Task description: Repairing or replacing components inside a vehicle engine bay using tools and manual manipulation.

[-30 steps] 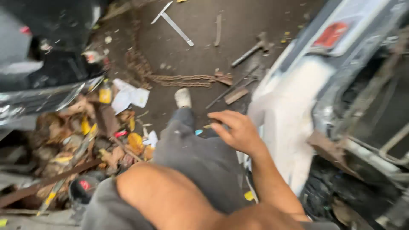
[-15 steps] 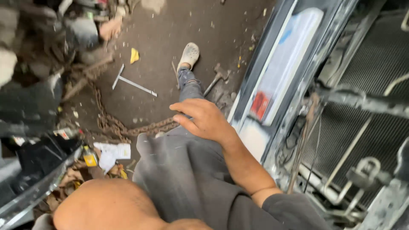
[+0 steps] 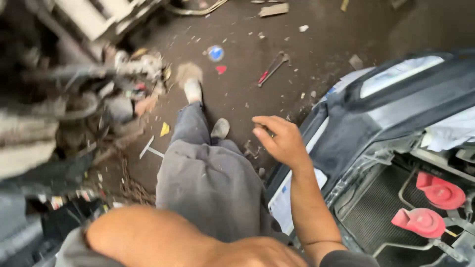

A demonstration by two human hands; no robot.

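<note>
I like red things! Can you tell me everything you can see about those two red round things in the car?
The two red round things look like horns, shaped like shallow trumpets or snail shells, in smooth shiny red that may be plastic or painted metal. They sit side by side at the lower right, in the car's open front, just ahead of a dark ribbed grille panel. Thin metal brackets seem to hold them. No hand touches them; the right hand hangs apart, over the floor.

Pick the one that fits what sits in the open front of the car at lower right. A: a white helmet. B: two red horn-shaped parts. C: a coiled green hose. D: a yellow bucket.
B: two red horns sit side by side by the dark grille behind the car's front, right of the person's right hand, which hangs empty above the floor.
</note>
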